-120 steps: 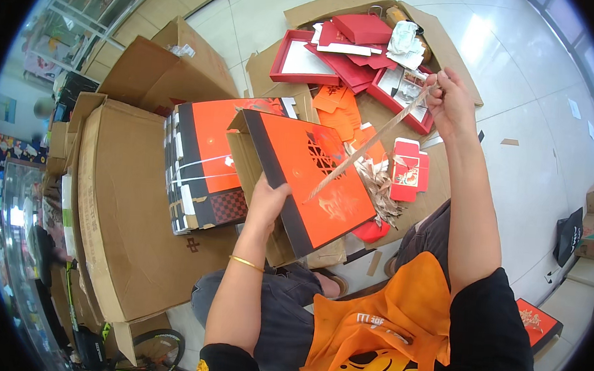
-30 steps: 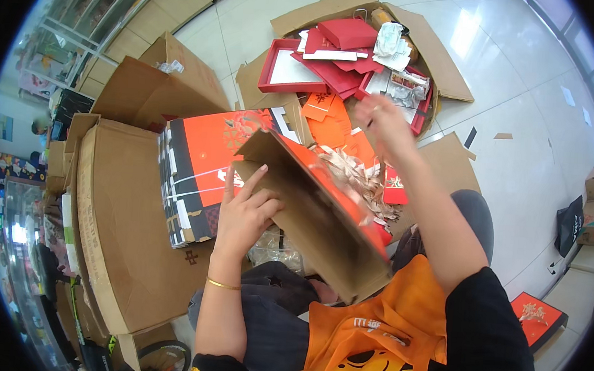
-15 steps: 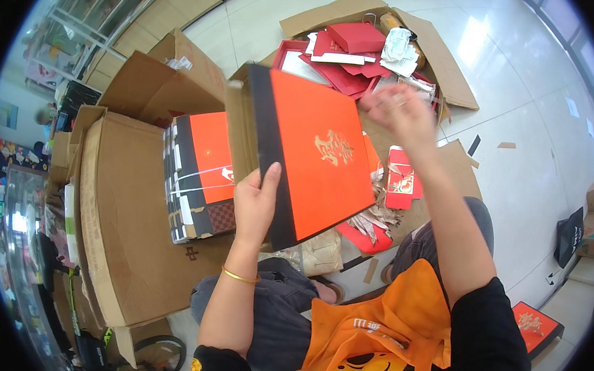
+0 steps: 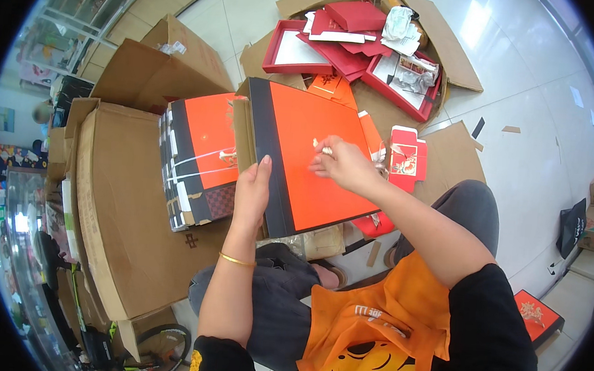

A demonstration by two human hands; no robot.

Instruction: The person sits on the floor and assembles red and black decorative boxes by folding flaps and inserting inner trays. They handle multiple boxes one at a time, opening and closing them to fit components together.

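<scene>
A flat orange gift box [image 4: 309,207] with a black band along its left side stands tilted in front of me. My left hand [image 4: 252,190] grips its left edge, thumb on the black band. A brown cardboard edge shows behind that band. My right hand [image 4: 346,167] is over the middle of the orange face, fingers bent together, covering most of the gold emblem. A small pale bit shows at its fingertips; whether it is held or part of the emblem is unclear. To the left, a stack of similar boxes [image 4: 205,134] bound with white string sits against a large carton.
The large brown carton [image 4: 129,215] lies open at left. Ahead, another carton [image 4: 458,52] holds red boxes, red trays [image 4: 271,56] and crumpled paper. A red printed packet [image 4: 403,158] lies beyond my knee. Another orange box [image 4: 537,316] rests at lower right.
My right hand has come down and left from above the box's far corner to the middle of its face. The box has tipped back slightly, still in my left hand.
</scene>
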